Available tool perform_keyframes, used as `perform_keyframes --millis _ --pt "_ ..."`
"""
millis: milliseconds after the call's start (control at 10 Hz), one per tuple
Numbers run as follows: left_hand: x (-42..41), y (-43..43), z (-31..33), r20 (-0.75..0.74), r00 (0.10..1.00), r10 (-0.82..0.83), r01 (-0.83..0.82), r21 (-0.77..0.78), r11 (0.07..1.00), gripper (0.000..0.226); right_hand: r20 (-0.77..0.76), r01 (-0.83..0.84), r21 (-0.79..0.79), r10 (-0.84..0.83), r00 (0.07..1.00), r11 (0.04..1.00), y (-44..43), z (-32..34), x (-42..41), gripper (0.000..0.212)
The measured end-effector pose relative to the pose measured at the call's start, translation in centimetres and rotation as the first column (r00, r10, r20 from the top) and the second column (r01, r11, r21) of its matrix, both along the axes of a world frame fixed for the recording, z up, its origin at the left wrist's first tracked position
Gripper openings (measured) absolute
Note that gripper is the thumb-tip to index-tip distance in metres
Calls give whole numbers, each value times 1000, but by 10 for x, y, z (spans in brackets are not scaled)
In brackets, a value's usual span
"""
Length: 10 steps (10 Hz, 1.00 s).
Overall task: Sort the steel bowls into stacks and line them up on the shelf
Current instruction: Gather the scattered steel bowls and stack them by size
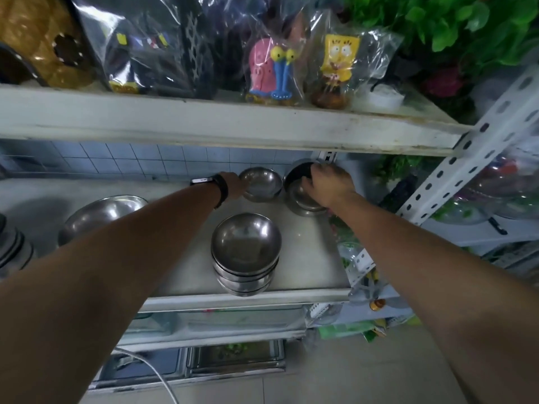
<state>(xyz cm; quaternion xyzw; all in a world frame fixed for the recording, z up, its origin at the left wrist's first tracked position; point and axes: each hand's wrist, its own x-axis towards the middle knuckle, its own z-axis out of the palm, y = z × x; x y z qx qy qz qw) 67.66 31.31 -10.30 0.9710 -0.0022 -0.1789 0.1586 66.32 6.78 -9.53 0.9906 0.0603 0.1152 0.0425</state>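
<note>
On the white middle shelf [309, 258] a stack of several steel bowls [246, 252] stands near the front edge. At the back, my left hand [234, 185] holds the left rim of a single steel bowl [262, 185]; its fingers are hidden behind the rim. My right hand [326, 185] grips the rim of a bowl that tilts up out of another steel bowl [303, 199] at the back right. A large wide steel bowl [102, 214] lies to the left, partly behind my left forearm.
The upper shelf board [221, 121] hangs low over the bowls and carries bagged toys [338, 68]. Another stack of steel ware [11, 249] sits at the far left edge. A perforated metal upright [478, 153] and green plants border the right side.
</note>
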Motion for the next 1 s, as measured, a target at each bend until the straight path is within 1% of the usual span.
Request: perform_keyframes --millis 200,300,500,600,700,800,900,1000 --pt "2 -9 -2 -58 998 17 -20 -41 999 53 -40 7 -8 -7 999 1000 -5 -4 16 44" --pt "7 -11 -9 -97 993 68 -80 -121 989 55 -59 22 -1 -22 998 1000 -5 -6 23 46" --pt "19 -10 -18 -111 987 117 -136 -182 974 52 -92 71 19 -69 993 997 -8 -6 41 37" --pt "22 -9 -20 -96 989 110 -125 -164 979 47 -113 90 40 -85 990 995 -8 -9 47 33" --pt "22 -6 -23 -91 988 121 -135 -166 977 36 -109 150 152 -135 985 977 -10 -12 54 24" --pt "21 2 -27 -74 982 172 -183 -200 963 31 -56 143 270 -132 990 952 -9 -14 56 26" --pt "19 7 -29 -81 970 229 -242 -276 930 29 26 158 480 -193 981 863 -5 -13 56 23" --pt "18 12 -36 -105 948 299 -315 -418 852 30 -100 240 580 -224 969 778 -1 -7 46 23"
